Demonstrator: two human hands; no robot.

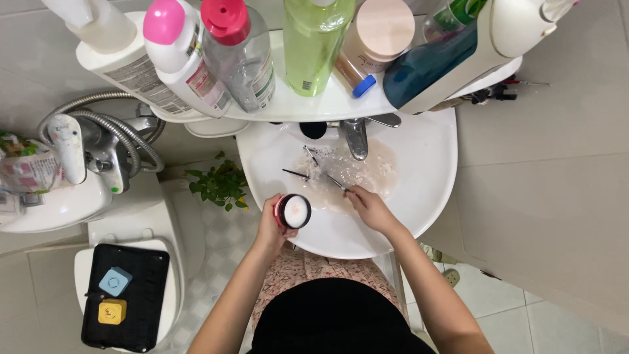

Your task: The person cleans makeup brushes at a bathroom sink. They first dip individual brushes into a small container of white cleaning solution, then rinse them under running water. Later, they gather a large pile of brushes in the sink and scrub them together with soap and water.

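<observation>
I look straight down at a white washbasin (426, 196) with foamy, cloudy water in its bowl. My left hand (272, 223) holds a small round black jar (293, 211) with pale cream inside, at the basin's near-left rim. My right hand (367, 204) is over the bowl, its fingers pinched on a thin metal tool (337, 183) that points into the foam. Another thin dark tool (296, 174) lies in the water to the left. The chrome tap (356, 136) stands at the back of the basin.
A white shelf (327, 105) above the basin carries several bottles: pink-capped, red-capped, green, blue and a pale round jar. To the left are a shower hose (118, 124), a small green plant (219, 183) and a toilet with a black tray (128, 295) holding a blue and a yellow block.
</observation>
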